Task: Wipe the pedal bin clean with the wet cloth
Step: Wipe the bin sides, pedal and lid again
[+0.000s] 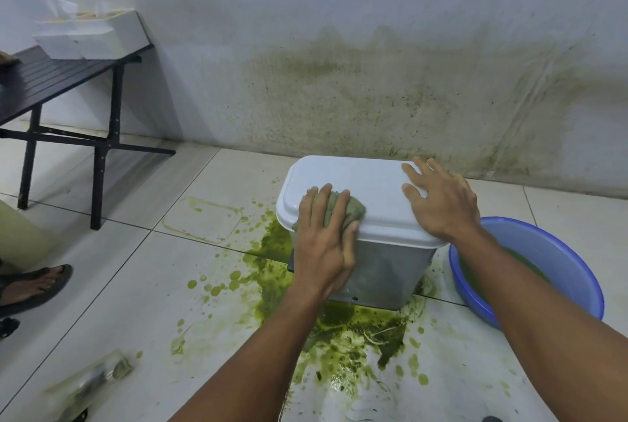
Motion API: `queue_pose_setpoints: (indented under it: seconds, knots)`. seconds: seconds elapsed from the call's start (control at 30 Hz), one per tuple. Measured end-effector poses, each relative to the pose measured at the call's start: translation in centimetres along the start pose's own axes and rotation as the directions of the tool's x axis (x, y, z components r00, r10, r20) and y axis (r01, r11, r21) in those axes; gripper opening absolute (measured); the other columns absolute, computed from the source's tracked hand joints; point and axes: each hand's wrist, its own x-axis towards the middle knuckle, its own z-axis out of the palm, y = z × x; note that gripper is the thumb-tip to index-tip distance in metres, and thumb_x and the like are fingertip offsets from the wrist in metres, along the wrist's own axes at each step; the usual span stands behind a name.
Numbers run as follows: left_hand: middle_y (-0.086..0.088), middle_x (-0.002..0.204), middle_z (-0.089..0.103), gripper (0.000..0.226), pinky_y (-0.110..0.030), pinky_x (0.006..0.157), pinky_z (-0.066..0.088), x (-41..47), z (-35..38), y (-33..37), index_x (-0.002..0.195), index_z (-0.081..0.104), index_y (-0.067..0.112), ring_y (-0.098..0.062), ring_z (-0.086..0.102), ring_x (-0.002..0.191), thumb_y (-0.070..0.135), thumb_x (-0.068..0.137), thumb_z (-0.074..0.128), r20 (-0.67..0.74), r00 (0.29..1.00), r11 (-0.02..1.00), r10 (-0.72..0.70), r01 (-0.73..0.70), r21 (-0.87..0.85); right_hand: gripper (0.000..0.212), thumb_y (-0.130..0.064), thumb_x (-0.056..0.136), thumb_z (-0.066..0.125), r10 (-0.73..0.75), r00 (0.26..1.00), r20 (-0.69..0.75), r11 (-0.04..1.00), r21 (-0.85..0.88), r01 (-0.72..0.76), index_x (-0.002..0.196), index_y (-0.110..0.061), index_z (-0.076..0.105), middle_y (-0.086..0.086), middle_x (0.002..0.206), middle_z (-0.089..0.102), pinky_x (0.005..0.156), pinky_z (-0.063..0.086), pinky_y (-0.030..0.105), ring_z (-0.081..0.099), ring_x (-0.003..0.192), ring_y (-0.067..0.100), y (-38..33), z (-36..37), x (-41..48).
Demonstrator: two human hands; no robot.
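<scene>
Pedal bin: centre floor, near wall, lid shut. Wet cloth: on lid's near-left edge, pressed under your left hand. Right hand: flat, released, steadying lid. Keep bracing; wipe in overlapping strokes, rinse in blue basin right. Green spill around base.

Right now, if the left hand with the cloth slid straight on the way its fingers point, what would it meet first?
Only more white lid. The left hand presses the cloth on the pedal bin's near-left lid edge, fingers pointing toward the wall. Past the lid's far edge, the wall probably comes next; depth is unclear.
</scene>
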Motion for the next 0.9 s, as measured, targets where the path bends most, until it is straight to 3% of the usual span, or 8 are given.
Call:
queue_pose_setpoints:
  seconds: [0.1,0.2,0.27,0.4,0.5,0.57,0.73,0.9]
  knots:
    - [-0.009,0.152,0.045,0.045,-0.051,0.122,0.024,1.7,0.1,1.3,0.143,0.056,0.019,-0.035,0.033,0.146,0.038,0.103,0.051,0.030,0.995,0.994,-0.094,0.092,0.050,0.050,-0.046,0.104,0.031,0.004,1.000,0.005,1.000,0.002,-0.004,0.153,-0.039,0.032,-0.015,0.164,0.020,0.124,0.010,0.040,0.013,0.153,0.008,-0.1,0.0,0.0]
    - [-0.009,0.151,0.049,0.045,-0.051,0.123,0.022,3.5,0.6,2.4,0.141,0.057,0.019,-0.036,0.034,0.144,0.041,0.103,0.046,0.103,0.989,0.990,-0.108,0.098,0.099,0.050,-0.046,0.103,0.031,0.001,1.000,0.002,1.000,0.001,-0.001,0.152,-0.039,0.032,-0.015,0.164,0.020,0.124,0.011,0.040,0.013,0.152,0.008,-0.1,0.1,0.0]
    - [-0.011,0.153,0.047,0.045,-0.050,0.123,0.020,5.7,0.6,2.4,0.143,0.054,0.016,-0.037,0.033,0.145,0.039,0.105,0.044,0.225,0.962,0.985,-0.155,0.134,0.106,0.050,-0.046,0.103,0.031,-0.004,1.000,0.005,1.000,-0.001,0.004,0.153,-0.040,0.032,-0.016,0.164,0.020,0.124,0.010,0.039,0.013,0.152,0.007,-0.1,0.0,0.1]
    - [-0.011,0.140,0.053,0.041,-0.044,0.109,0.035,10.1,-0.1,-0.4,0.137,0.056,0.013,-0.034,0.044,0.131,0.037,0.104,0.046,0.345,0.912,0.975,-0.223,0.210,0.073,0.050,-0.047,0.103,0.031,-0.004,1.000,0.003,1.000,0.005,0.004,0.153,-0.040,0.032,-0.016,0.164,0.020,0.125,0.010,0.040,0.013,0.152,0.007,0.1,0.0,-0.1]
    - [-0.011,0.153,0.044,0.048,-0.043,0.114,0.034,11.7,-0.2,-3.2,0.145,0.052,0.019,-0.032,0.039,0.140,0.043,0.103,0.047,0.426,0.866,0.964,-0.261,0.257,0.068,0.050,-0.048,0.103,0.032,-0.003,1.000,0.004,1.000,0.015,0.003,0.152,-0.041,0.032,-0.017,0.163,0.021,0.125,0.009,0.041,0.012,0.152,0.006,0.2,0.0,-0.1]
    - [-0.010,0.155,0.043,0.050,-0.041,0.115,0.035,12.7,-0.2,-4.6,0.147,0.050,0.018,-0.031,0.040,0.140,0.043,0.103,0.048,0.427,0.855,0.953,-0.294,0.294,0.069,0.049,-0.048,0.103,0.032,0.001,1.000,0.005,1.000,0.019,-0.001,0.152,-0.041,0.032,-0.017,0.163,0.020,0.124,0.009,0.040,0.012,0.152,0.006,0.2,-0.1,-0.1]
    - [-0.012,0.131,0.064,0.043,-0.041,0.099,0.044,14.5,0.3,-7.9,0.130,0.062,0.014,-0.035,0.056,0.122,0.042,0.102,0.047,0.364,0.804,0.864,-0.469,0.503,0.003,0.048,-0.049,0.103,0.033,0.012,1.000,0.010,1.000,0.016,-0.012,0.151,-0.044,0.032,-0.019,0.163,0.021,0.123,0.010,0.036,0.013,0.152,0.004,-0.1,-0.2,-0.2]
    - [-0.005,0.113,0.071,0.034,-0.036,0.083,0.042,10.7,-1.3,-6.8,0.116,0.065,0.017,-0.028,0.060,0.102,0.038,0.101,0.043,0.277,0.809,0.827,-0.518,0.557,-0.081,0.046,-0.046,0.103,0.032,0.006,1.000,-0.006,1.000,0.024,-0.006,0.149,-0.045,0.036,-0.019,0.162,0.025,0.124,0.014,0.038,0.016,0.151,0.006,0.1,-0.4,0.7]
